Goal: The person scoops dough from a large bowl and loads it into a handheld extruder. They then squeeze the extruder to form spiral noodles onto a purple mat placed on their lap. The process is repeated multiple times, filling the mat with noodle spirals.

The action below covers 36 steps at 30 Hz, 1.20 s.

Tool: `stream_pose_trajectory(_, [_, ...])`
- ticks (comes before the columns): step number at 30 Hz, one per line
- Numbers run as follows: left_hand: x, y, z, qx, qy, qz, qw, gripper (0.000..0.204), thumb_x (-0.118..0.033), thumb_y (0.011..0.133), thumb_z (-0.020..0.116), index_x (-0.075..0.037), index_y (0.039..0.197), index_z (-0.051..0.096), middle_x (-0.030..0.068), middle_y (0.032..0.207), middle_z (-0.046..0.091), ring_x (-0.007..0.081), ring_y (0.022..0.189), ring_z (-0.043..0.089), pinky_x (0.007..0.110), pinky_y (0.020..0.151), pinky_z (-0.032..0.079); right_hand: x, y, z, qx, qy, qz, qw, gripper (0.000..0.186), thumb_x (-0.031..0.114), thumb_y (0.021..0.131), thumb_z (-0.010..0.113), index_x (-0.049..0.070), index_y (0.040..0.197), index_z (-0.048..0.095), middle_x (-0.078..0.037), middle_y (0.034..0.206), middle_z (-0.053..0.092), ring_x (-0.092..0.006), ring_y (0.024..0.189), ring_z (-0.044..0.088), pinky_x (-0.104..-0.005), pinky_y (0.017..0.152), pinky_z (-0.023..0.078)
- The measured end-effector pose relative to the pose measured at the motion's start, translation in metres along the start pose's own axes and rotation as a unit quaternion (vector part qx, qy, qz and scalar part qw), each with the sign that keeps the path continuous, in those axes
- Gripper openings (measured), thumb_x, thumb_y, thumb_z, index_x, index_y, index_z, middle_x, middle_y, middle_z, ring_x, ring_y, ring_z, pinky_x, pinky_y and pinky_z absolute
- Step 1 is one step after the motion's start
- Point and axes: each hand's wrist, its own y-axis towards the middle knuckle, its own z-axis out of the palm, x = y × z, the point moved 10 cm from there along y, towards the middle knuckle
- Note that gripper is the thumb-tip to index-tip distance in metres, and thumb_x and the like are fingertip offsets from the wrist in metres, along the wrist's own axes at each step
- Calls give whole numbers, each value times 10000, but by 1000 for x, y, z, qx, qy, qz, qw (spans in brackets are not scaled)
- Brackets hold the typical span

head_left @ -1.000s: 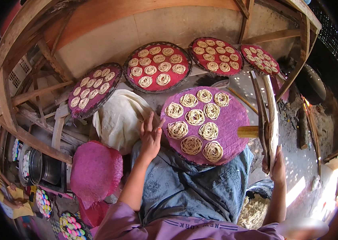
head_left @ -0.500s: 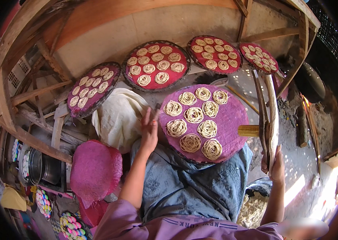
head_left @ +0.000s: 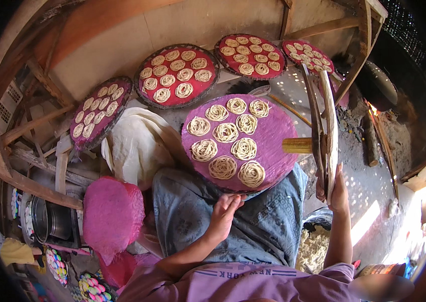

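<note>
In front of me a round tray [head_left: 278,166] covered with purple cloth rests on my lap. Several coiled noodle nests [head_left: 225,132] lie on its left and middle part. My left hand [head_left: 224,214] is at the tray's near rim, its fingers closed on the edge. To the right, my right hand [head_left: 335,191] grips the lower end of a wooden noodle press [head_left: 330,136] made of two long handles. A brass cylinder [head_left: 296,146] sticks out leftward from the press, over the tray's right edge. I see no strands hanging from it.
Along the back wall stand several round trays [head_left: 176,75] of noodle nests. Left of my lap are a cream cloth [head_left: 135,146] and a stack covered in pink cloth [head_left: 113,214]. A tub of dough [head_left: 313,246] sits by my right leg. Burning wood [head_left: 372,108] lies far right.
My left hand has gone from beside the tray's left edge to its near rim and closed there. The whole view has shifted slightly; the right hand keeps its hold on the noodle press.
</note>
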Motion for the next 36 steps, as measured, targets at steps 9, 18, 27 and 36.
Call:
stream_pose_trajectory(9, [-80, 20, -59, -138, -120, 183, 966, 447, -239, 963, 589, -124, 1324, 352, 81, 1305, 499, 234, 1109, 566, 425, 891, 507, 6, -12, -13, -9, 13, -20, 1000, 637, 554, 1006, 183, 29, 1058, 540, -75, 560, 485, -145, 410, 408, -266, 389, 325])
stream_pose_trajectory(18, [-113, 91, -98, 6, -85, 67, 994, 342, -119, 951, 557, -72, 1282, 488, 66, 1203, 614, 197, 1042, 626, 358, 858, 547, 13, -17, -21, -35, 5, -24, 999, 705, 622, 974, 196, 19, 1033, 556, -59, 530, 451, -137, 383, 351, -266, 375, 284])
stream_pose_trajectory(27, [-134, 163, -99, 119, 104, -106, 982, 417, -184, 953, 568, -36, 1328, 460, 86, 1221, 610, 189, 1068, 614, 363, 910, 509, 4, -21, -19, -15, 0, 1, 1000, 663, 574, 994, 220, 10, 1064, 560, -70, 569, 492, -141, 415, 401, -271, 403, 320])
stream_pose_trajectory(36, [-218, 199, -64, -21, 678, 113, 726, 535, -455, 927, 562, -6, 1218, 570, 160, 1216, 595, 266, 1112, 585, 371, 926, 469, -8, -1, 44, 63, -55, 29, 996, 584, 526, 1013, 264, 25, 948, 557, -49, 565, 508, -123, 432, 457, -252, 392, 362])
